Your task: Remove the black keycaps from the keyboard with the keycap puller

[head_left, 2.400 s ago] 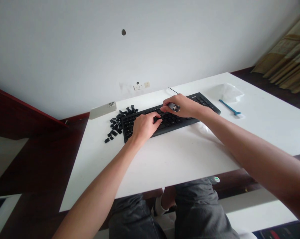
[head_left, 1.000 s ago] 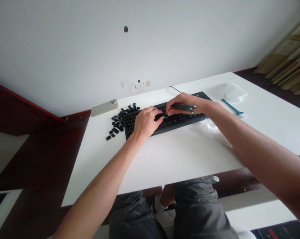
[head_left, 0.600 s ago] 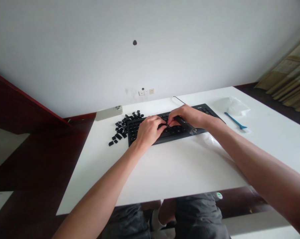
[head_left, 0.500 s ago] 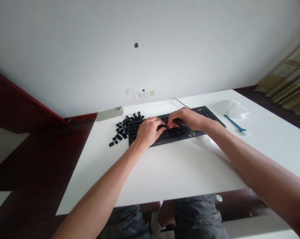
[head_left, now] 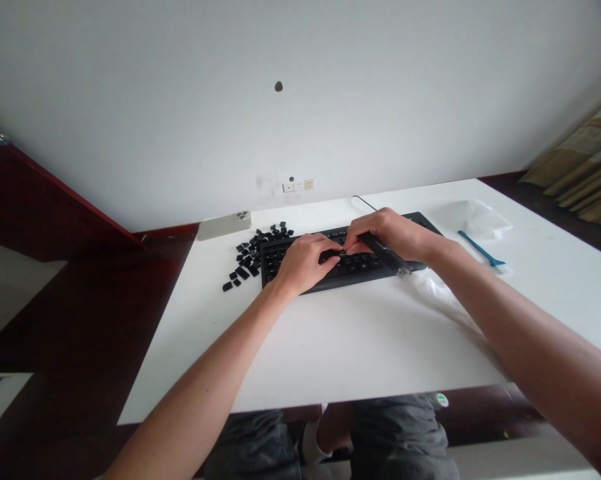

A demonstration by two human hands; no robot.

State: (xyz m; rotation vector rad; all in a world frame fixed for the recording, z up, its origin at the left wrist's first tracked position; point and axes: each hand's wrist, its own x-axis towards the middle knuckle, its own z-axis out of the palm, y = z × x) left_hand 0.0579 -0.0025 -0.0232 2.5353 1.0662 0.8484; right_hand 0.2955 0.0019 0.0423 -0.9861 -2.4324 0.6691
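A black keyboard lies across the white table in front of me. Over its left half rests my left hand, thumb and fingers bent toward each other near the keys; whatever is pinched there is too small to make out. My right hand is closed around a black rod-like tool with a shiny metal end pointing back toward me. The fingertips of both hands nearly meet at the keys. Loose black keycaps lie piled and scattered left of the keyboard.
A phone lies at the table's back left. To the right are a clear plastic bag and a blue brush-like tool. Another crumpled clear bag sits under my right forearm. A cable runs behind the keyboard.
The view has shifted slightly. My right hand has tilted up and moved a little right along the keys, the black tool still in it. The left hand stays near the same keys.
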